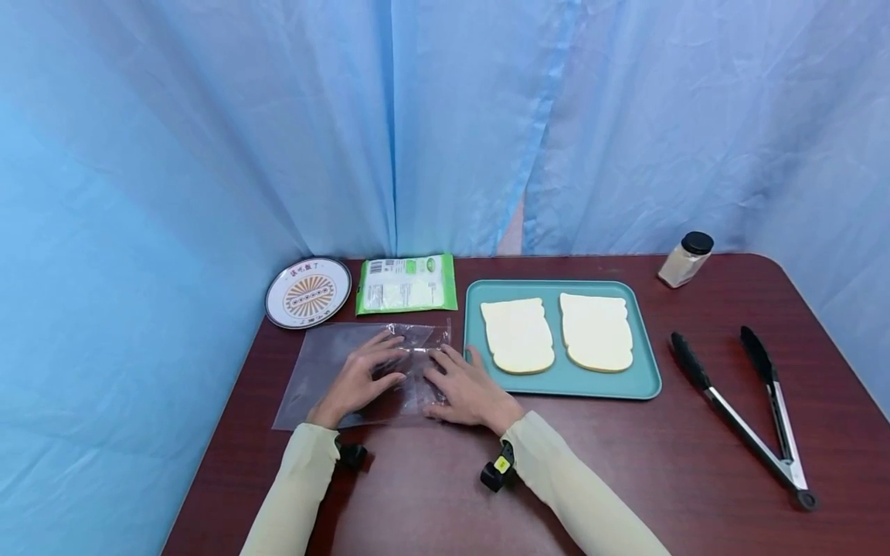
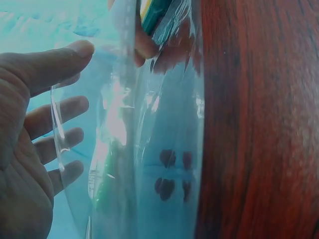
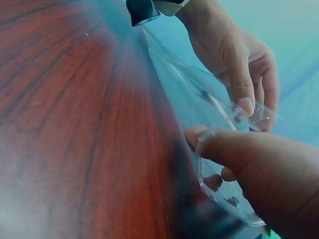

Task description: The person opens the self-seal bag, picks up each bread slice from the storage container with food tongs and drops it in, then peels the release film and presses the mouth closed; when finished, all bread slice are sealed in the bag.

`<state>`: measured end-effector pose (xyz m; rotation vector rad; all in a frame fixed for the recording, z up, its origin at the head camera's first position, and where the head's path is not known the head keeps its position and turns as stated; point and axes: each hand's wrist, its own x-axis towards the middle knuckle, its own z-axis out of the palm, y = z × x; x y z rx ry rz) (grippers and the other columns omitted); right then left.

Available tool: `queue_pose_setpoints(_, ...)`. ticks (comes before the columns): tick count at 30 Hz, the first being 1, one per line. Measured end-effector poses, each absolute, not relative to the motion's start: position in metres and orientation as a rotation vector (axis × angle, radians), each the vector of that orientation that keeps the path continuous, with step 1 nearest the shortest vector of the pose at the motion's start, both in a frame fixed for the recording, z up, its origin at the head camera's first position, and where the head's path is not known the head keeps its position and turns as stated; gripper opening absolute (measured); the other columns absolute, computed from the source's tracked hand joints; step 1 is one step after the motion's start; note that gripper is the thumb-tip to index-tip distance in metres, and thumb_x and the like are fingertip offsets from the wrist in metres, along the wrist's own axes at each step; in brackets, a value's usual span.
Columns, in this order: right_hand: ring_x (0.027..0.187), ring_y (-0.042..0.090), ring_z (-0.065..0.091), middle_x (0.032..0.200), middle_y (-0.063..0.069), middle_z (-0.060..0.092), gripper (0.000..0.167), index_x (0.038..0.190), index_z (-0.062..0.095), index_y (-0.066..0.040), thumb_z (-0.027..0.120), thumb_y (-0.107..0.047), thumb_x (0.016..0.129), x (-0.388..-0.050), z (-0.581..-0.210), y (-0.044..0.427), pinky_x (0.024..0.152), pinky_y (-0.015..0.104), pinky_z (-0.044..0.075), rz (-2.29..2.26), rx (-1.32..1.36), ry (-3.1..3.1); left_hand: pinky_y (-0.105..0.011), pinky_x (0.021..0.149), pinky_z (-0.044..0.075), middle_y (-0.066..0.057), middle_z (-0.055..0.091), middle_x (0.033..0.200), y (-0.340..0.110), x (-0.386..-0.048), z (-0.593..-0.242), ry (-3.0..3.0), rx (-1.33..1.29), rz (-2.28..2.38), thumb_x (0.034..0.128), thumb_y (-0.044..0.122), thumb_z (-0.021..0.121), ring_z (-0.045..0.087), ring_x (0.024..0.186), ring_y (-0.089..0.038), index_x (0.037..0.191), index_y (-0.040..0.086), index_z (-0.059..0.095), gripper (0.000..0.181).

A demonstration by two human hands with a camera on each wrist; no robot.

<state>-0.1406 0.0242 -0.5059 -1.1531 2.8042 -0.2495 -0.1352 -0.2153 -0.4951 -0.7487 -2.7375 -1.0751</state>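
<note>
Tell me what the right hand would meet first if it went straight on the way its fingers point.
The right hand would probably meet the left hand first, across the bag; their relative height is hard to judge.

On the surface [image 1: 431, 502] were: teal tray [image 1: 591, 387] with two bread slices [image 1: 518, 336]; spread tongs [image 1: 744, 428]; patterned plate [image 1: 309, 294]; green-edged packet [image 1: 406, 285]; black-lidded jar [image 1: 685, 260].

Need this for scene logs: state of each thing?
Bag: spread out; open or shut unclear
Left hand: on bag, fingers spread
Right hand: on bag
Bread: two slices, side by side
Tray: flat, bearing bread
Tongs: lying open
Jar: lid on
Packet: lying flat, seal unclear
Plate: face up
Curtain: drawn, slight gap
</note>
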Motion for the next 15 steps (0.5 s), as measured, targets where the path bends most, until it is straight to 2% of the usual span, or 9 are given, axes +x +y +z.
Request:
queue_pose_setpoints(5,0.154,0.032,0.028,0.163,0.011,0.035,0.076,0.149,0.047,-0.021,0.055,-0.069,0.091,-0.1442,-0.5032,0.0211,0.121,0.063,0.024,-0.22,-1.205,2.774,-0.057,0.111,0.044,-0.017,0.063,0.139,-0.2128,-0.1361,-0.4959,-2.717,-0.784,-1.038,0.0841,0.014,0.08,0.047,0.141,-0.041,0.12,0.006,0.073,0.038)
queue_pose_setpoints(15,0.152,0.032,0.032,0.163,0.011,0.036,0.08,0.146,0.051,-0.02,0.06,-0.071,0.086,-0.1482,-0.5041,0.0189,0.118,0.062,0.03,-0.159,-1.254,2.735,-0.059,0.111,0.043,-0.018,0.063,0.139,-0.2125,-0.1332,-0.4944,-2.745,-0.816,-0.996,0.0816,0.014,0.082,0.047,0.14,-0.043,0.119,0.002,0.072,0.041)
